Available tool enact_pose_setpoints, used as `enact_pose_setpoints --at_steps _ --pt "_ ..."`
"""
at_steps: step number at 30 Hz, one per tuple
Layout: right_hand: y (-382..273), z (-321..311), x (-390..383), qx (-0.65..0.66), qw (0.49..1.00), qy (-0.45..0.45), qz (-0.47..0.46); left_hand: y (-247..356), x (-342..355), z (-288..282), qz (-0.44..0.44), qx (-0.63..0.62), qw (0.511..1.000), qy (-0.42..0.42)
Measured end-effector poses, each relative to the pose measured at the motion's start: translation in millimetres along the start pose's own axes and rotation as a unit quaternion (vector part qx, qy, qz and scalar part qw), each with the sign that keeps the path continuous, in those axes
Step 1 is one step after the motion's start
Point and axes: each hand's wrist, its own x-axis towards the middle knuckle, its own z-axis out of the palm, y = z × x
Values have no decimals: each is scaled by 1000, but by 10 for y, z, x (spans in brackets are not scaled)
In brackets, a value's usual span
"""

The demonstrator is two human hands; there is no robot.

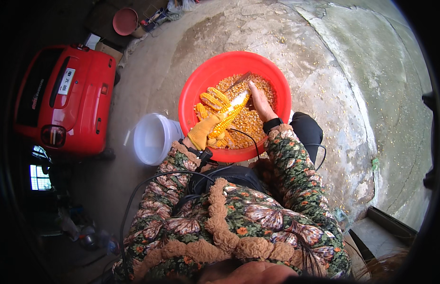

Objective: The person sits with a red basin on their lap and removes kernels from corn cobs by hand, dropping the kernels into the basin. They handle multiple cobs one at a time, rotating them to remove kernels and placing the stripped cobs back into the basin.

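Observation:
A yellow corn cob (233, 117) slants across the inside of a wide red basin (189, 85). Wearing a yellow glove, my left hand (202, 132) is closed around its lower end. My bare right hand (261, 103) is at the cob's upper end, its fingers partly hidden against it. Loose corn kernels (262, 128) fill much of the basin. Several more cobs (214, 98) lie on the kernels at the left side. A dark brown strip (239, 82) sticks out of the kernels beyond my right hand.
A white bucket (151, 139) stands left of the basin. A red car (80, 99) is parked farther left. Scattered kernels lie on the concrete floor (324, 99). A black cable (134, 189) runs past my left arm. At the far left stands a reddish tub (125, 22).

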Motion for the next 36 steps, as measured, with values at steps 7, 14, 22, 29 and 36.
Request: enact_pose_setpoints --at_steps 7,14,22,29,36 --pt "-79 138 -41 106 991 -46 -62 -41 49 -162 -57 -135 973 -177" --pt "22 64 36 -85 974 29 -207 -142 155 -181 -2 -95 994 -46" --pt "242 -38 192 -293 952 76 -41 -154 273 -340 434 628 646 -9" --pt "-8 18 -17 34 999 -15 -5 -24 79 -280 165 99 980 -58" --pt "-96 160 -93 -88 971 19 -224 -66 116 -224 -38 -180 979 -90"
